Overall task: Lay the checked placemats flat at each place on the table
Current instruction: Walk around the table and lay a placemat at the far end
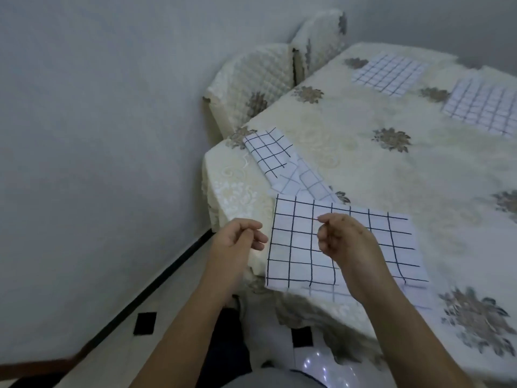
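Observation:
A white placemat with a dark check point(369, 242) lies flat at the table's near edge. My right hand point(340, 238) hovers over it with loosely curled fingers and holds nothing. My left hand point(237, 238) hangs just left of the mat, off the table edge, fingers loosely curled and empty. A folded or bunched checked mat point(279, 161) lies at the near left corner behind the flat one. Two more checked mats lie flat farther away, one at the far side point(389, 72) and one at the right edge point(484, 106).
The table wears a cream cloth with grey flower motifs point(391, 140). Two chairs with quilted cream covers point(251, 88) stand at its far left against the grey wall. Tiled floor with black squares point(144, 323) runs along the left.

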`<state>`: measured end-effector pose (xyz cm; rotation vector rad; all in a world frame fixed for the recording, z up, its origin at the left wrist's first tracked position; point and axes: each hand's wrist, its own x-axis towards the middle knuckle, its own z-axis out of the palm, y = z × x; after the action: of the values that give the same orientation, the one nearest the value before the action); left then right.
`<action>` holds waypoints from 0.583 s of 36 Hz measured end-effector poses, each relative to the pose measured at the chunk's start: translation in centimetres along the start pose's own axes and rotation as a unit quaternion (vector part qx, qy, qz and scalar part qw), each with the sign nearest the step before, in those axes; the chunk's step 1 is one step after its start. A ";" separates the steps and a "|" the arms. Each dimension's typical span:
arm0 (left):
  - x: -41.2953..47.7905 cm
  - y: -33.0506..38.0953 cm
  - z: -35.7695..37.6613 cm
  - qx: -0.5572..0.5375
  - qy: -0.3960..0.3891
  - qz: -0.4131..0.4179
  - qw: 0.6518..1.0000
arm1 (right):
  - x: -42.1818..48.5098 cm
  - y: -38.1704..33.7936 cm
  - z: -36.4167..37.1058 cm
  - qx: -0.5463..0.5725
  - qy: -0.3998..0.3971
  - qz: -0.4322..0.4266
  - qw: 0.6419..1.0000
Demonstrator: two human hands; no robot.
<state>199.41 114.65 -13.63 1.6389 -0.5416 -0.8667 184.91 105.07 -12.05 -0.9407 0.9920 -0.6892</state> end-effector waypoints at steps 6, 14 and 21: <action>6.1 0.6 1.9 0.053 -0.158 0.013 0.986 | 1.7 0.4 -0.9 0.068 0.147 -0.034 0.986; 12.5 0.2 4.3 0.167 -0.304 0.031 0.938 | 3.7 3.3 -1.5 0.100 0.307 0.031 0.946; 14.7 -2.6 6.8 0.296 -0.378 0.056 0.876 | 2.6 6.2 -2.1 0.090 0.386 0.067 0.916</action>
<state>203.00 100.10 -20.40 1.7304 -1.5586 -1.3426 184.42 104.95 -19.09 -0.4141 1.6358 -1.0483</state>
